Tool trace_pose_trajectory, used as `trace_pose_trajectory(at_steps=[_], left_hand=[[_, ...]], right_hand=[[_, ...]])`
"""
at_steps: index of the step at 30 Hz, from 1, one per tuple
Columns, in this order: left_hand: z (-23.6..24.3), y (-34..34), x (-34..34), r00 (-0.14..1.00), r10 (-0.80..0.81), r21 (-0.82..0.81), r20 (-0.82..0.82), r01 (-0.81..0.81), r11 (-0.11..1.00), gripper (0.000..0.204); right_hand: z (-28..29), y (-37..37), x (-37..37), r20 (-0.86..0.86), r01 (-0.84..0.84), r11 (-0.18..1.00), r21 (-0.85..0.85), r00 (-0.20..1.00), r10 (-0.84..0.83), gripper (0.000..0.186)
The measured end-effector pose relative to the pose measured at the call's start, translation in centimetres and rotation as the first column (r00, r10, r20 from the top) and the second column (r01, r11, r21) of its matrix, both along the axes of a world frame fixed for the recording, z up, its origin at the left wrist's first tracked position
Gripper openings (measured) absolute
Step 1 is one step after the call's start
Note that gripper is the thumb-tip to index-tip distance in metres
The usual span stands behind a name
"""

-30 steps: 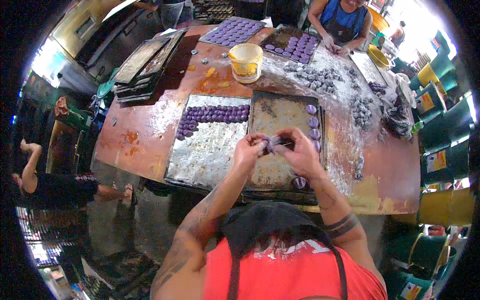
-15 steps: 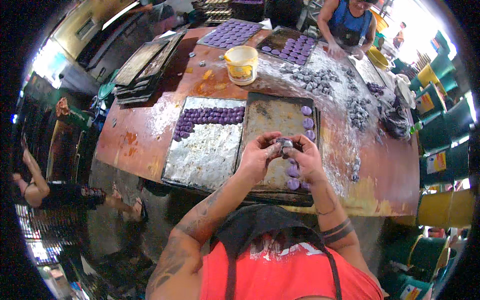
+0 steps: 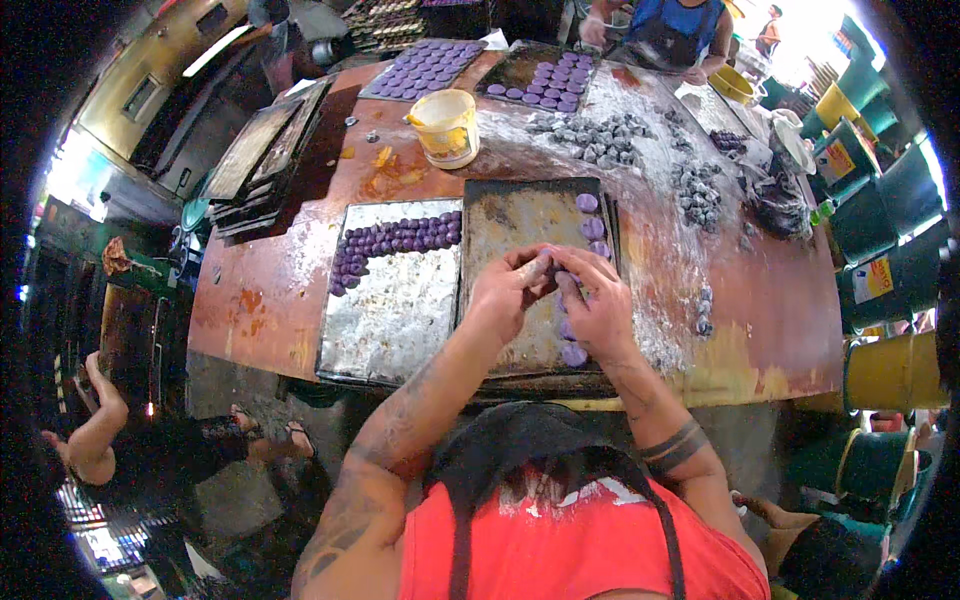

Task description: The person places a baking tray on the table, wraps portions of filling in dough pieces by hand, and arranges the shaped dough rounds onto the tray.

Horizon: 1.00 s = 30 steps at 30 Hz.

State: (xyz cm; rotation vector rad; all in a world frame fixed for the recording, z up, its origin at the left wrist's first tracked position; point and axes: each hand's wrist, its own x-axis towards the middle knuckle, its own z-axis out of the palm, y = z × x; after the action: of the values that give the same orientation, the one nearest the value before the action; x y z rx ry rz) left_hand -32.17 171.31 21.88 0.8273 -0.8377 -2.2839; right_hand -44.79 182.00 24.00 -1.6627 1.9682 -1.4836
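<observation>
Near the centre of the frame, the left hand (image 3: 503, 295) and the right hand (image 3: 602, 312) meet with thumbs and fingers pinched around a small dark-purple dough lump (image 3: 555, 264), mostly hidden by the fingertips, above a rectangular dark metal tray (image 3: 505, 225). Flat round pale-purple discs (image 3: 587, 203) line that tray's right edge, their column running top to bottom of the frame, with the right hand nearer and partly covering it; small round dark-purple balls (image 3: 412, 233) lie upper left of the left hand, on a silvery metal tray (image 3: 395, 325).
</observation>
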Motion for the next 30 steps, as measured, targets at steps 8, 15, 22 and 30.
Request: trace_pose_trajectory(at_steps=[8,15,22,30], left_hand=[[-1.6,2.3,-1.8,0.938,-0.319,-0.011,-0.133,0.32,0.947,0.033],[-7.6,2.2,-0.5,0.966,-0.204,-0.001,0.156,0.207,0.978,0.035],[-7.0,2.0,-1.7,0.631,-0.021,-0.462,0.776,0.591,0.662,0.07],[-10.1,0.5,3.8,0.801,0.142,-0.598,0.582,0.303,0.742,0.058]], right_hand=[[-1.2,-0.2,-4.4,0.074,-0.378,0.925,0.034,0.924,0.375,0.04],[-9.7,2.2,-0.7,0.587,-0.123,0.975,0.185,0.81,-0.009,0.047],[-11.4,-3.6,-7.3,0.205,0.125,0.887,0.444,0.95,-0.237,0.026],[-15.4,-6.5,-8.1,-0.366,0.271,0.869,0.413,0.924,-0.114,0.042]])
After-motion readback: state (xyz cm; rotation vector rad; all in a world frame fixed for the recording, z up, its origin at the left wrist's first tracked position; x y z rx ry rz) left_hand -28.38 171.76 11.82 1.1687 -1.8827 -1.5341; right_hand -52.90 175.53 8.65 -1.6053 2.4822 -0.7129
